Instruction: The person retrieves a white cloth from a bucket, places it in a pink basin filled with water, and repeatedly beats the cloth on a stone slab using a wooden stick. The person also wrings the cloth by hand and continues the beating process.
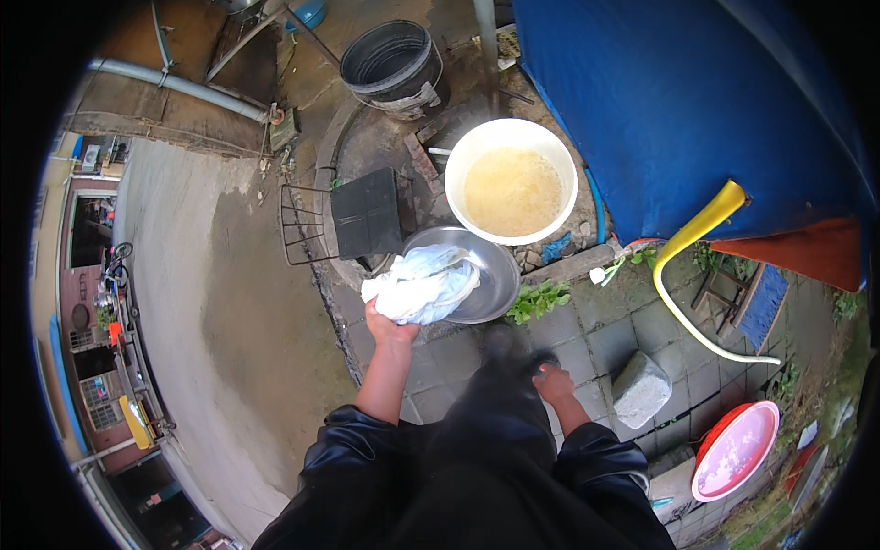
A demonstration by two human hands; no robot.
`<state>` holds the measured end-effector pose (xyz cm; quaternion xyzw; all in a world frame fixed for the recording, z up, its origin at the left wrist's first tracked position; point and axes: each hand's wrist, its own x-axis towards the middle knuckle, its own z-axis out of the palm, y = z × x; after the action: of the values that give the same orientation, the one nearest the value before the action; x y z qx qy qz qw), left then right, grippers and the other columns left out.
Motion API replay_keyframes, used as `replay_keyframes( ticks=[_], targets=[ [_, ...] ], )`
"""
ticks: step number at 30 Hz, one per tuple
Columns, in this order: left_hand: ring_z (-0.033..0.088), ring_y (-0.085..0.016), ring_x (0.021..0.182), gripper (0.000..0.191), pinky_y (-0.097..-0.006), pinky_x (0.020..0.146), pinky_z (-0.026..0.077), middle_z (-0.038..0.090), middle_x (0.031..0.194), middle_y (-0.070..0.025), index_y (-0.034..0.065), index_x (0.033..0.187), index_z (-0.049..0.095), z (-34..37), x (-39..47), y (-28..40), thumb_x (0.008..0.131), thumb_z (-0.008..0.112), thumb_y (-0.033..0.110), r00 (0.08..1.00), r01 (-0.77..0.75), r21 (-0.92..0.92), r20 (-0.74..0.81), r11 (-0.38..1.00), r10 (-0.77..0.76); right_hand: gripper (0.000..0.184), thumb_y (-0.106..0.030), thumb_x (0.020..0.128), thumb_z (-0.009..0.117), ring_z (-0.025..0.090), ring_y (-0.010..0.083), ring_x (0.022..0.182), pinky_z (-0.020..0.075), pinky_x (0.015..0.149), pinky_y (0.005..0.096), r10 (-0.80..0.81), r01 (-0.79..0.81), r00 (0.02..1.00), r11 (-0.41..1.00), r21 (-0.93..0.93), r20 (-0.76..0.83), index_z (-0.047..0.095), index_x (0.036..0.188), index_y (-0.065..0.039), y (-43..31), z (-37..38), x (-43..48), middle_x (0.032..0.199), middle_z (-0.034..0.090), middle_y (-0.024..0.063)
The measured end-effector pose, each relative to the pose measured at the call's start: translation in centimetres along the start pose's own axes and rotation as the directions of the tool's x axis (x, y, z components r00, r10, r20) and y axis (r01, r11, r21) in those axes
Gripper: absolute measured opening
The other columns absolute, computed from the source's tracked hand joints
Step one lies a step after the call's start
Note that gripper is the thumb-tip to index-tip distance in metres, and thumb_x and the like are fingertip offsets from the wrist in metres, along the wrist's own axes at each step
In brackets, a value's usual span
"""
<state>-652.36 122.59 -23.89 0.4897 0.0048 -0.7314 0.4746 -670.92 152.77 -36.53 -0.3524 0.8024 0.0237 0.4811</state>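
Observation:
My left hand (390, 323) grips the lower edge of a bunched, wet-looking white and pale blue cloth (430, 283). The cloth hangs over the left side of a round metal basin (498, 285) and hides part of it. Just beyond the basin stands a white plastic bucket (454, 189) holding cloudy yellowish, foamy liquid (512, 192). My right hand (554, 383) hangs low beside my dark-clothed legs, fingers curled, above the paving. No object shows in it, but its palm side is hidden.
A black bucket (392, 86) and a dark board (366, 214) on a wire rack (302, 227) lie beyond. To the right are a blue tarp (660, 103), a yellow-and-white hose (687, 237), a stone block (643, 390), a low stool (760, 306) and a red-rimmed pink basin (739, 450).

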Motion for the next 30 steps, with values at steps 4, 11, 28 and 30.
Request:
replay_keyframes(
  ticks=[4,11,28,30],
  targets=[
    [0.054,-0.035,0.109,0.049,-0.0548,0.097,0.038,0.059,0.117,-0.0108,0.0078,0.115,0.057,-6.2,-1.8,3.1,0.079,0.040,0.035,0.997,0.008,-0.075,-0.072,0.997,-0.013,0.064,-0.040,0.077,0.064,0.039,0.0277,0.121,0.0346,0.098,0.0426,-0.159,0.150,0.987,0.959,-0.239,-0.022,0.041,0.130,-0.014,-9.5,0.2,6.7,0.125,0.047,0.0105],
    [0.045,-0.040,0.118,0.059,-0.0575,0.102,0.031,0.048,0.129,-0.0169,0.0059,0.127,0.047,-17.0,-7.4,9.0,0.078,0.037,0.037,0.993,-0.096,-0.076,-0.079,0.992,0.090,0.034,-0.034,0.078,0.063,0.047,0.0226,0.112,0.0272,0.102,0.0424,-0.551,0.435,0.832,0.711,-0.553,-0.053,0.060,0.103,-0.011,-17.2,5.9,15.5,0.108,0.058,0.0049],
    [0.050,-0.042,0.111,0.058,-0.0589,0.095,0.039,0.053,0.121,-0.0189,0.0045,0.122,0.051,-26.5,-15.9,9.8,0.077,0.039,0.039,0.940,-0.100,-0.144,-0.339,0.984,0.046,0.048,-0.042,0.091,0.053,0.050,0.0120,0.077,0.0429,0.072,0.0268,0.145,0.366,0.886,0.365,0.856,-0.441,0.062,0.092,0.005,-19.0,-17.4,10.3,0.083,0.060,0.0052],
    [0.050,-0.042,0.112,0.059,-0.0589,0.095,0.038,0.053,0.122,-0.0189,0.0045,0.123,0.050,-25.6,-15.1,9.8,0.077,0.039,0.039,0.954,-0.070,-0.123,-0.298,0.990,0.030,0.058,-0.048,0.091,0.049,0.052,0.0177,0.092,0.0419,0.083,0.0302,0.232,0.353,0.870,0.319,0.879,-0.434,0.057,0.106,0.007,-17.2,-19.4,11.5,0.102,0.058,0.0112]
  ],
)
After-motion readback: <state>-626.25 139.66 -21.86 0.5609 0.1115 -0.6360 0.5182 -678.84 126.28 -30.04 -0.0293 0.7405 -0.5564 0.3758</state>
